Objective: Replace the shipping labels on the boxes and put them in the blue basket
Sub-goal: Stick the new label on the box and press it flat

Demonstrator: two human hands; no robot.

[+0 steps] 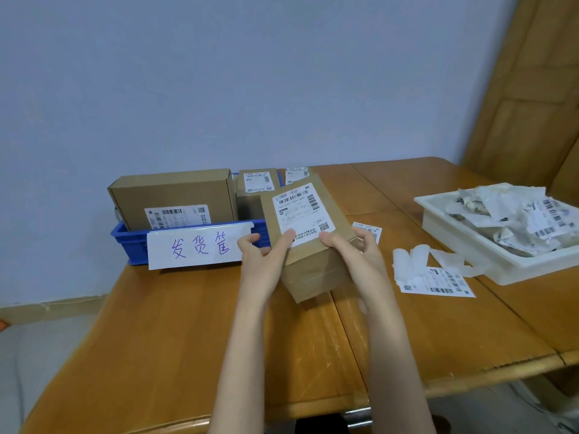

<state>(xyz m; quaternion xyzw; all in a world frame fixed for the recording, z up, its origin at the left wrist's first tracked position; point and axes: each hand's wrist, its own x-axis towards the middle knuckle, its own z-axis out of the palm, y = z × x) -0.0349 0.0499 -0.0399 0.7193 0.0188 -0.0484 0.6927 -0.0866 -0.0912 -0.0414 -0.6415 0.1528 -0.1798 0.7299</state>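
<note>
I hold a brown cardboard box (pixel 313 267) tilted above the table, its white shipping label (pixel 302 211) facing up. My left hand (pixel 261 250) grips its left side, thumb lying on the label's near edge. My right hand (pixel 354 249) grips the right side, thumb on the label's lower right corner. The box hangs just right of the blue basket (pixel 128 242), which carries a white paper sign (pixel 197 245) with handwriting. Two labelled boxes stand in the basket: a wide one (pixel 172 195) and a narrower one (pixel 255 189).
A white tray (pixel 470 242) full of crumpled old labels sits at the right. Loose labels and backing paper (pixel 435 277) lie on the wooden table (pixel 156 324) before it. Another label (pixel 371 230) lies behind my right hand, one more (pixel 296 173) at the back.
</note>
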